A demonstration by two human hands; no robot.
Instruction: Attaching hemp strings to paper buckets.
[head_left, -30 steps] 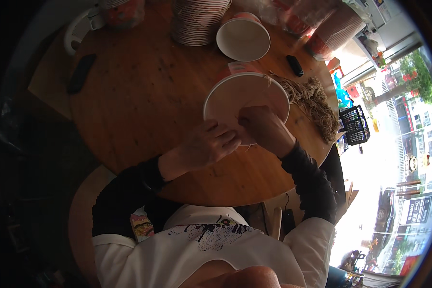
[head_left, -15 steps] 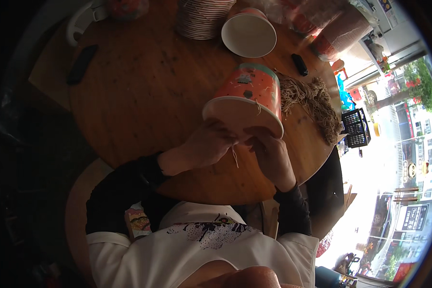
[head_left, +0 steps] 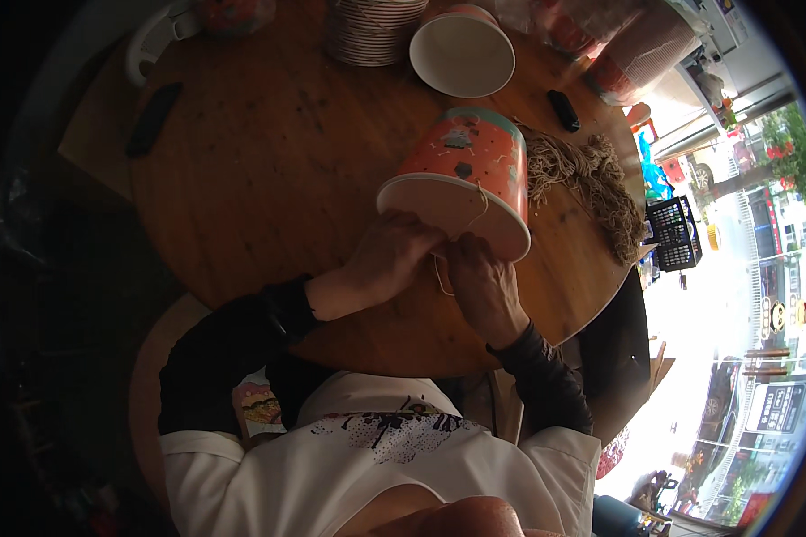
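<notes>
A red paper bucket (head_left: pixel 425 161) with a green band at its far end lies tilted on the table, its wide white-rimmed end toward me. My left hand (head_left: pixel 398 253) is closed at the near edge of that rim. Close beside it, my right hand (head_left: pixel 484 282) pinches a thin string (head_left: pixel 443 277), which hangs in a small loop below the fingers. The fingertips of both hands are partly hidden against the bucket. Another piece of string dangles over the rim at the bucket's right side.
A heap of beige strings (head_left: pixel 591 183) lies right of the bucket. Farther back stand an open paper bucket (head_left: pixel 461 58), a stack of nested buckets (head_left: pixel 376 31) and bagged buckets (head_left: pixel 645 58). Dark objects lie at left (head_left: pixel 154 118) and right (head_left: pixel 563 111) on the round wooden table (head_left: pixel 260 179).
My right hand has moved left, close against my left hand, and its fingers have closed in. The string that hung as loose ends now forms a loop. The bucket has barely moved.
</notes>
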